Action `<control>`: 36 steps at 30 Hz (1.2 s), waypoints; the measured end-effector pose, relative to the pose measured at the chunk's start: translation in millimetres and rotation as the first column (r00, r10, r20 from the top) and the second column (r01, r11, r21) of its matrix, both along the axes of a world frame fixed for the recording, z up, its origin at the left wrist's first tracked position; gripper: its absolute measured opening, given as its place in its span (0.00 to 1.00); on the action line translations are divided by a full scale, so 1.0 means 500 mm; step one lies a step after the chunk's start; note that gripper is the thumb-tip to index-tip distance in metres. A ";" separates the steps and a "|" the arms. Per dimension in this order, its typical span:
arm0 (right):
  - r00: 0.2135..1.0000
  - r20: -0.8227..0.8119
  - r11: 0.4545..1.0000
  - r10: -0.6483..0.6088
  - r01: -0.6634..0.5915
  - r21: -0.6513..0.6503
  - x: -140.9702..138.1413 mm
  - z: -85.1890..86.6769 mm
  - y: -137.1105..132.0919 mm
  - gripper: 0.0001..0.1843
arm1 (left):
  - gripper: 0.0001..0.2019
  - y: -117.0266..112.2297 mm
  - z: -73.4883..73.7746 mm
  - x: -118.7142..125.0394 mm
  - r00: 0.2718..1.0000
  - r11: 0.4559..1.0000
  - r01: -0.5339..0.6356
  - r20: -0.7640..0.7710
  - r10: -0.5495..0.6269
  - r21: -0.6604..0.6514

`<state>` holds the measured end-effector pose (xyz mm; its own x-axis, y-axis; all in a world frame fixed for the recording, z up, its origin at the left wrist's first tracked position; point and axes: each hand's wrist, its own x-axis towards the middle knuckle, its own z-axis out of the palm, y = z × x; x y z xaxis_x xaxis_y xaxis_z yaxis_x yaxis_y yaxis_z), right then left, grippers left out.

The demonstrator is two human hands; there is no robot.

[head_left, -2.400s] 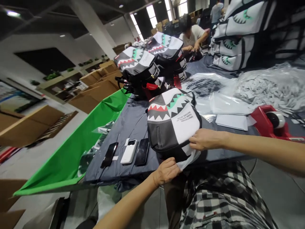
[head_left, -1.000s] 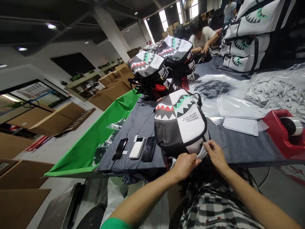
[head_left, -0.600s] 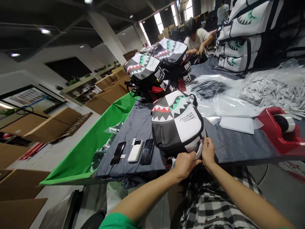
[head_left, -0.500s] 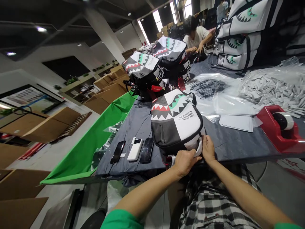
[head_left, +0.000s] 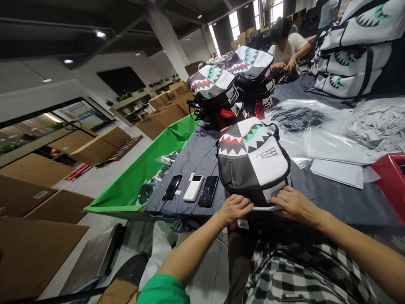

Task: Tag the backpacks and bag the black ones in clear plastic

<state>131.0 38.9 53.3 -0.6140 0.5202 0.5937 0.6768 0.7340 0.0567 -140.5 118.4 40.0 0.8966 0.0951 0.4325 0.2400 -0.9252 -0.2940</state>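
Observation:
A black, grey and white backpack with a shark-mouth print (head_left: 253,158) lies on the grey table (head_left: 329,196) right in front of me. My left hand (head_left: 233,208) grips its near bottom edge, fingers curled over the rim. At the same edge, further right, my right hand (head_left: 295,204) presses down with fingers bent on a thin white strip under the bag. A small white tag (head_left: 243,223) hangs below the table edge between my hands.
Three phones (head_left: 193,188) lie left of the backpack. More shark-print backpacks (head_left: 215,86) are stacked behind, a green bin (head_left: 139,177) at left, plastic bags (head_left: 316,135), white papers (head_left: 337,173) and a red tape dispenser (head_left: 390,179) at right. Another person (head_left: 286,48) works at the far end.
Both hands moved apart along the backpack's near edge and now press it down flat; the white wrapping they were tucking is almost out of sight. The camera turned left.

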 end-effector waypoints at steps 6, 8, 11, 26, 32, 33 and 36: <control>0.997 -0.038 0.977 -0.062 0.069 0.200 -0.019 -0.004 0.001 0.09 | 0.09 0.029 -0.032 -0.069 0.988 0.995 -0.077 0.141 0.068 0.064; 0.994 -0.082 0.970 -0.072 0.089 0.225 -0.017 -0.003 0.002 0.08 | 0.12 -0.002 -0.010 -0.047 0.984 0.997 -0.083 0.160 0.083 -0.005; 0.987 -0.145 0.964 -0.067 0.101 0.247 -0.004 -0.002 0.001 0.08 | 0.33 -0.062 0.049 0.016 0.979 0.927 -0.051 0.164 0.119 -0.372; 0.946 -0.255 0.950 -0.199 0.250 0.188 0.068 -0.023 -0.016 0.13 | 0.37 -0.039 0.126 0.238 0.985 -0.367 -0.119 -0.155 0.070 -0.923; 0.892 -0.390 0.973 -0.230 0.200 -0.116 0.144 0.041 -0.067 0.12 | 0.28 -0.059 0.104 0.219 0.976 -0.328 0.023 -0.051 0.213 -0.944; 0.861 -0.427 0.957 -0.276 0.208 -0.200 0.152 0.049 -0.076 0.09 | 0.28 -0.064 0.096 0.222 0.965 -0.315 0.053 -0.033 0.262 -0.948; 0.713 -0.495 0.834 -0.496 0.232 -0.502 0.137 0.045 -0.073 0.15 | 0.26 -0.082 0.077 0.241 0.927 -0.241 0.105 0.007 0.375 -0.965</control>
<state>199.6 2.4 75.8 0.0756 0.8824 0.4643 0.6901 0.2898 -0.6632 -20.2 77.5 78.7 0.6855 0.7004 -0.1986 0.2311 0.0494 0.9717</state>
